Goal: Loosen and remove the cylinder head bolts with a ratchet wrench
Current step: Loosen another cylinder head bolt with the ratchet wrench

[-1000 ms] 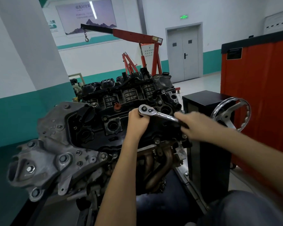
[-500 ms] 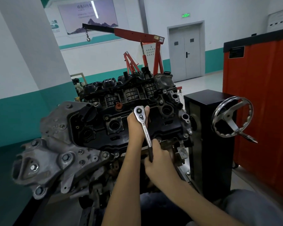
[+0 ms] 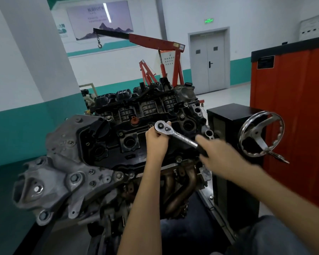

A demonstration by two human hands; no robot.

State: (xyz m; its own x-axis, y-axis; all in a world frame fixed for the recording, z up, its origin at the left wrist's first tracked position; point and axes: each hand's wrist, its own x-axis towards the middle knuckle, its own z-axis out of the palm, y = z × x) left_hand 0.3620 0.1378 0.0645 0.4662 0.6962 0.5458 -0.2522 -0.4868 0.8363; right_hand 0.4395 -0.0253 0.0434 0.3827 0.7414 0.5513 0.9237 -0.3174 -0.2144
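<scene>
One ratchet wrench [image 3: 175, 135], two hands, one engine [image 3: 99, 144], one spoked handwheel [image 3: 260, 133] off to the right. Held above the engine's black top cover, spanning both grips: left hand [image 3: 157, 138] curled round the part just under the round head, right hand [image 3: 219, 153], blurred, wrapped round the dark handle end. Long axis slanting from head at upper left down to handle at lower right.
</scene>
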